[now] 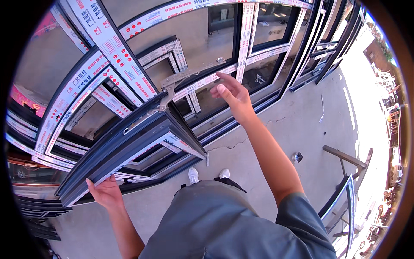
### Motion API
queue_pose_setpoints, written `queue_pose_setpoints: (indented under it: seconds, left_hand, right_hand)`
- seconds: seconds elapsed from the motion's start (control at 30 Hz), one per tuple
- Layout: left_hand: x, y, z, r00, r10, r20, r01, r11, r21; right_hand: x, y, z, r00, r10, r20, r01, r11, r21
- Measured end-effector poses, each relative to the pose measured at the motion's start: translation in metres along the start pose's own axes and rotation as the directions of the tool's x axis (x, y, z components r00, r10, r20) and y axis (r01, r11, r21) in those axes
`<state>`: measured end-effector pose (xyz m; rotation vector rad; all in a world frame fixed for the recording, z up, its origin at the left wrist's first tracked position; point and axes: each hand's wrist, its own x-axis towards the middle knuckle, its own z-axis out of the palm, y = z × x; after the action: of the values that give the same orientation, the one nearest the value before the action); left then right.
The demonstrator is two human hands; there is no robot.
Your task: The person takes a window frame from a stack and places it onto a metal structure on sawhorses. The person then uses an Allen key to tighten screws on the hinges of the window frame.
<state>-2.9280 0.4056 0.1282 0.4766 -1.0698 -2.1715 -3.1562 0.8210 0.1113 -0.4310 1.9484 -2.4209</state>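
The dark grey aluminium window sash (129, 149), striped with white-and-red protective tape, stands swung out from the large taped window frame (241, 64) that leans upright on the concrete floor (302, 121). The left hand (105, 192) clasps the sash's lower outer corner, while the right hand (230, 93) hovers open, grasping nothing, just beside the silver metal hinge arm (189, 74) — the arm looks joined to sash and frame, so fitting seems largely done, with adjusting or closing left.

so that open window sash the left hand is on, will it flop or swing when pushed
The window sash looks like rigid dark metal profile, so it probably won't flex. It hangs on a metal hinge arm, so it likely swings rather than slides. The left hand grips its lower edge; its size suggests it's fairly heavy.
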Motion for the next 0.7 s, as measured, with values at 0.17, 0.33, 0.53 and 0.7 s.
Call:
queue_pose_setpoints:
  seconds: [0.17,0.33,0.53,0.7]
  left_hand:
    - [-0.007,-0.001,0.004,1.000,0.005,0.029,-0.006,1.000,0.020]
    - [-0.012,0.005,0.001,1.000,-0.022,0.003,0.022,0.999,0.038]
    - [-0.012,0.009,-0.017,0.999,-0.050,0.011,0.050,0.998,0.035]
    - [-0.002,0.015,-0.052,0.999,-0.005,0.051,0.010,0.994,-0.113]
  right_hand:
    - [-0.043,0.055,-0.020,0.974,0.227,0.023,-0.225,0.973,-0.057]
    - [-0.061,0.074,-0.005,0.971,0.164,0.176,-0.115,0.960,-0.256]
    - [-0.063,0.073,0.049,0.940,-0.072,0.334,0.199,0.910,-0.363]
    - [-0.085,0.066,0.094,0.965,-0.046,0.257,0.162,0.878,-0.451]
